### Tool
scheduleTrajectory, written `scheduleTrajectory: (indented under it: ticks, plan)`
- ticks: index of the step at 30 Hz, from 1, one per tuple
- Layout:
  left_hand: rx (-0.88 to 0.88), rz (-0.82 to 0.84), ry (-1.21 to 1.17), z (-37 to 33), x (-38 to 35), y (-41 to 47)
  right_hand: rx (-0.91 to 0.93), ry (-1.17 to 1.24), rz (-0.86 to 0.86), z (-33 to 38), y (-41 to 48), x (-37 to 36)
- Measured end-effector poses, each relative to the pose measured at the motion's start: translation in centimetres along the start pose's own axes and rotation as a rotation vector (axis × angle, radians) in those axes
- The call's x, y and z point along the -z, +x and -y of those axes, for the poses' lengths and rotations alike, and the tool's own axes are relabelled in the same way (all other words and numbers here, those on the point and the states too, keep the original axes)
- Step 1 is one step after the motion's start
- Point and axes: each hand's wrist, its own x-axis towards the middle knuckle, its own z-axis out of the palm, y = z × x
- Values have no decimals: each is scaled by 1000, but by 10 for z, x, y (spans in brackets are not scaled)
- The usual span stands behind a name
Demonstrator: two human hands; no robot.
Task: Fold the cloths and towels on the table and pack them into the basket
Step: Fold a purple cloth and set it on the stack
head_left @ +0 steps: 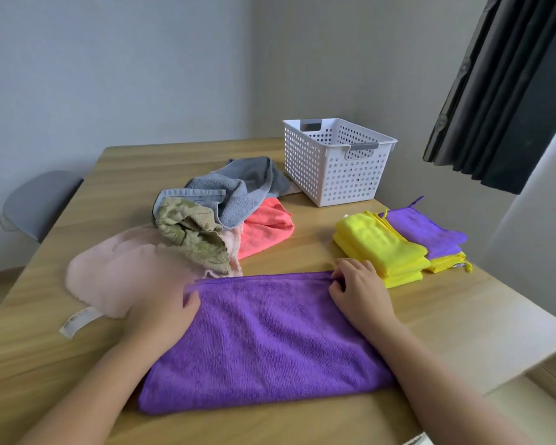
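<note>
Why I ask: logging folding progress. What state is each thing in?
Near purple cloth, folded over, flat.
Right hand, pinching its far right corner.
Left hand, at its far left corner, grip blurred.
Yellow cloths, folded, stacked.
Far purple cloth, folded.
Towel pile, unfolded, heaped.
Basket, upright, nothing visible inside.

Fuzzy microfibre purple cloth (264,342); matt wood-grain table (446,316).
</note>
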Motion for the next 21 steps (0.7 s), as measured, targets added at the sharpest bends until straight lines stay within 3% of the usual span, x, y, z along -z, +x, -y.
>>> scheduleTrajectory:
  ticks: [5,9,14,21]
  plan:
    - [-31,-11,18,-2,2,1,4,-29,-21,-3,2,1]
    - [-64,-57,77,-1,4,-1,3,130,-57,-7,2,1]
    - [-72,21,47,1,8,0,-11,269,-153,-5,-1,8]
    - [-90,-76,62,-2,20,-1,-34,357,-253,-4,-1,11]
